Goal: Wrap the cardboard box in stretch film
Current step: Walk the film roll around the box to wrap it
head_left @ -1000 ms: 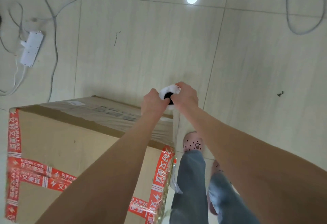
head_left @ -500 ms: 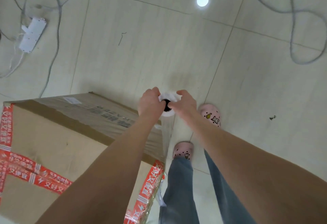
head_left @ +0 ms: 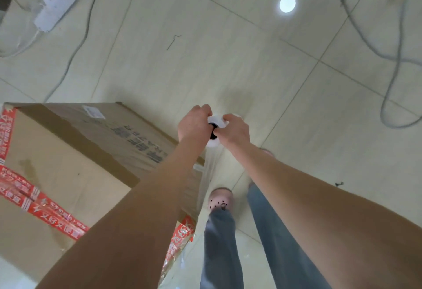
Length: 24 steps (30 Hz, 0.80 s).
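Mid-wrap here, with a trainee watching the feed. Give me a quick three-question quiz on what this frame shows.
1. True or false: only the left hand holds the film roll.
2. The roll is nearest which part of the cardboard box? A) its far-left corner B) its right-hand corner C) the middle of its top
3. Fill in: the tape on the box is ____.
Key: 1 false, the right hand grips it too; 2 B; 3 red.

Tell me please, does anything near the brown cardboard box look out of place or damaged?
The brown cardboard box has a darker stain on its top face, near the red printed tape. Loose grey cables and a white power strip lie on the tiled floor, a possible trip risk.
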Available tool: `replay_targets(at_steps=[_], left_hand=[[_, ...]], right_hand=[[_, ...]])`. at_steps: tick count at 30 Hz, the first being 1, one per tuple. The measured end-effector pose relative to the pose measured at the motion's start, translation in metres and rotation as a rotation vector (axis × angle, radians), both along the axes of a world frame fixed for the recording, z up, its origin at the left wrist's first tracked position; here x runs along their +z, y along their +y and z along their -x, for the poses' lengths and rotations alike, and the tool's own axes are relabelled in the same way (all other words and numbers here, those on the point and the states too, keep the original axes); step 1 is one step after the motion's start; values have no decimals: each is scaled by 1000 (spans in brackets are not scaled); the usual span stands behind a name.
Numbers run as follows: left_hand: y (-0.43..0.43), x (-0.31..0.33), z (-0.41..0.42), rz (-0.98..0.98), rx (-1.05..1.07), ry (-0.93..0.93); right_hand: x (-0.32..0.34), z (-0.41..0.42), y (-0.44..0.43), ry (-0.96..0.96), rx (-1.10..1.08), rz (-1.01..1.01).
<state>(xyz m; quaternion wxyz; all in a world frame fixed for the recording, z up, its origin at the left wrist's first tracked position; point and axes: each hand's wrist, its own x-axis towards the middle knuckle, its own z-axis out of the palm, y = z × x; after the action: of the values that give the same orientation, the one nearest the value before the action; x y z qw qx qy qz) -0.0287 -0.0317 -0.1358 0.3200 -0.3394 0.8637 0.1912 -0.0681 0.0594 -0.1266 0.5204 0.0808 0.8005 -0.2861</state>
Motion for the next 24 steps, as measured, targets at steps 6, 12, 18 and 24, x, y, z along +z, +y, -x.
replay_targets(at_steps=[6,12,18,24], left_hand=[[-8,1,0,-3,135,5],[-24,2,-12,19,584,17],[-55,-1,-29,-47,660,-2],[-70,0,-17,-12,236,40]], right_hand=[[-1,11,-6,16,92,26],[-6,15,-36,85,117,91],[-12,2,-69,10,149,69],[-16,2,-79,57,182,43]])
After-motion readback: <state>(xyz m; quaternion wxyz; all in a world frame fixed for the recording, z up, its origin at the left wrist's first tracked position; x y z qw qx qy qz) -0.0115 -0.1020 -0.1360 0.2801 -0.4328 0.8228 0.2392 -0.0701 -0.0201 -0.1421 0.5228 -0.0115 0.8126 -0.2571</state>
